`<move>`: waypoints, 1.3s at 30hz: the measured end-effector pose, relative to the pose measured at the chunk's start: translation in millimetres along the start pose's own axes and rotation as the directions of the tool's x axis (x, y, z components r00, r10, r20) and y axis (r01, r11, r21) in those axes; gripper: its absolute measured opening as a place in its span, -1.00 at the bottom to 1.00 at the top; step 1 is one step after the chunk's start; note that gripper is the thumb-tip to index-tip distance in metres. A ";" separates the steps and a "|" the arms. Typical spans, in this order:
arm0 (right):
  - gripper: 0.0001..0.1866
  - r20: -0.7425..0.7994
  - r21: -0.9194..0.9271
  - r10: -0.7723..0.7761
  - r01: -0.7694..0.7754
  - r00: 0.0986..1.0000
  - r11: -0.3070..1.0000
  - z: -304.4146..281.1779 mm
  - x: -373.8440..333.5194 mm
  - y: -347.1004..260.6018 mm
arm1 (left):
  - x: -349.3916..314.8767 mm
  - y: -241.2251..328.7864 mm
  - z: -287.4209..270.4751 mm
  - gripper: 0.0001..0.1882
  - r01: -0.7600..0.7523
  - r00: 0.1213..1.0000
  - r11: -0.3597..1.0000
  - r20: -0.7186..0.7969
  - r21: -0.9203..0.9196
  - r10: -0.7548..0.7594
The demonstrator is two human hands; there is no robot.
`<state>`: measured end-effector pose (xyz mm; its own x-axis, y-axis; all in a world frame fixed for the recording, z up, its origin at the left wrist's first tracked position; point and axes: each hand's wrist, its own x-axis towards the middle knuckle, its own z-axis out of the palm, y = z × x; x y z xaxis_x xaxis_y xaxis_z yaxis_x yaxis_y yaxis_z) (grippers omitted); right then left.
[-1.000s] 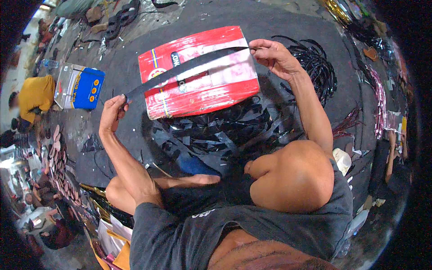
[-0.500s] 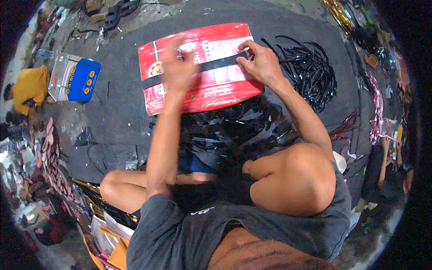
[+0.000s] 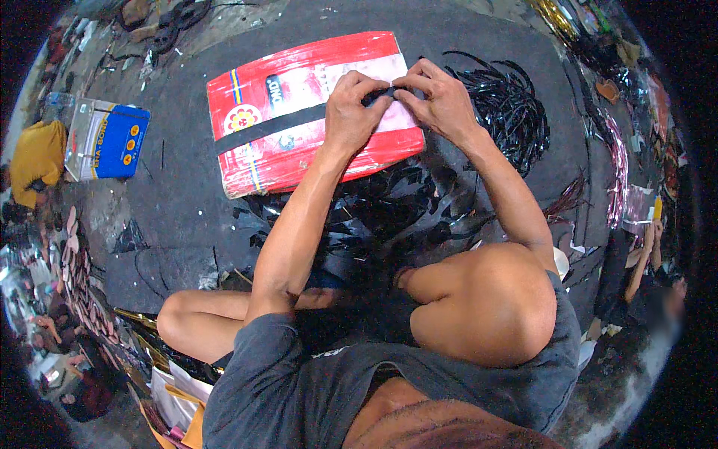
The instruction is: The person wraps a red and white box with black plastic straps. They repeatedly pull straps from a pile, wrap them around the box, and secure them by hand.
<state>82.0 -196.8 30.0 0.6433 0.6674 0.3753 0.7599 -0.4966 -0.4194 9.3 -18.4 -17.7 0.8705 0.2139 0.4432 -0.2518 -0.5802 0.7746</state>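
A black strip (image 3: 278, 129) lies across a red and white board (image 3: 299, 71) covered in shiny film. Over the board's right half, my left hand (image 3: 354, 111) pinches the strip near its right end. Close beside it, my right hand (image 3: 440, 99) pinches the end of the same strip, fingertips almost meeting the left ones. Fingers cover the part of the strip between the two hands. Just right of the board, a heap of thin black strips (image 3: 516, 112) lies on the dark ground sheet.
A blue and silver tin (image 3: 112, 142) stands to the left. Black scraps (image 3: 389, 209) spread between the board and my legs. Pinkish flat pieces (image 3: 78, 277) pile up at the left; pink shiny strands (image 3: 619, 172) lie at the right. Other people sit near both edges.
My left hand has moved right along the strip, from the board's left part to beside my right hand. The board sits slightly further left in view.
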 end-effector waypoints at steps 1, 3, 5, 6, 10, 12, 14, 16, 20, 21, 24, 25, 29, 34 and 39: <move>-0.81 0.008 -0.014 -0.027 0.027 1.000 1.000 -1.0 -0.1 2.2 | -1.1 0.3 0.1 -0.80 0.000 1.000 1.000 -0.007 0.019 0.000; -0.81 0.030 -0.050 -0.072 0.074 0.997 0.996 -4.3 -1.7 3.8 | -2.7 -1.4 1.4 -0.79 -0.048 0.998 0.998 -0.032 0.042 0.049; -0.80 0.059 -0.095 -0.114 0.119 0.992 0.988 -8.0 -2.5 4.4 | -4.5 -7.1 4.2 -0.78 -0.095 0.994 0.994 -0.043 0.061 0.097; -0.80 0.071 -0.096 -0.152 0.158 0.986 0.983 -7.9 -1.3 7.2 | -5.3 -10.4 5.1 -0.78 -0.118 0.992 0.991 -0.040 0.068 0.121; -0.79 0.130 -0.047 -0.223 0.231 0.966 0.972 -11.8 2.0 16.9 | -6.6 -11.1 -0.2 -0.78 -0.098 0.994 0.995 -0.037 -0.002 0.098; -0.79 0.118 0.002 -0.213 0.214 0.970 0.977 -14.8 6.1 20.3 | -2.8 -9.2 -1.2 -0.79 -0.072 0.997 0.997 -0.016 -0.030 0.072; -0.78 0.083 0.065 -0.171 0.166 0.982 0.984 -8.9 1.8 25.1 | -4.2 -7.6 0.2 -0.79 -0.052 0.999 0.998 -0.013 -0.044 0.051; -0.77 0.049 0.114 -0.140 0.134 0.989 0.984 -5.1 0.3 24.7 | -4.2 -8.5 0.0 -0.78 -0.055 0.998 0.998 -0.024 -0.041 0.055; -0.77 0.021 0.158 -0.104 0.099 0.994 0.982 -0.5 -1.8 24.3 | -6.1 -13.8 1.4 -0.78 -0.052 0.998 0.999 -0.028 -0.008 0.051; -0.77 0.013 0.157 -0.101 0.098 0.995 0.983 0.8 -2.6 24.8 | -6.0 -14.7 2.2 -0.78 -0.046 0.998 0.999 -0.034 -0.012 0.045; -0.79 -0.008 0.173 -0.118 0.118 0.993 0.978 2.5 -4.7 25.2 | -5.3 -11.9 0.4 -0.77 -0.071 0.997 0.997 -0.024 -0.022 0.070; -0.79 -0.020 0.179 -0.128 0.130 0.992 0.975 3.0 -5.1 25.6 | -6.1 -10.4 -1.2 -0.76 -0.085 0.996 0.996 -0.015 -0.024 0.084; -0.81 -0.031 0.189 -0.133 0.137 0.991 0.972 4.7 -2.8 27.8 | -2.9 -11.5 -0.8 -0.75 -0.084 0.996 0.996 -0.018 -0.006 0.084; -0.83 -0.021 0.180 -0.106 0.109 0.994 0.978 2.7 -1.6 25.4 | -5.7 -10.2 -0.8 -0.76 -0.076 0.997 0.996 -0.010 -0.041 0.076; -0.81 -0.017 0.200 -0.039 0.042 0.999 0.979 6.7 -2.1 25.3 | -5.8 -9.9 -0.1 -0.80 -0.073 0.997 0.997 -0.024 -0.022 0.072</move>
<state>99.3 -207.1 13.0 0.6144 0.6771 0.4051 0.7520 -0.3470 -0.5604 6.6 -13.8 -28.0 0.8397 0.1904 0.5087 -0.3238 -0.5764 0.7503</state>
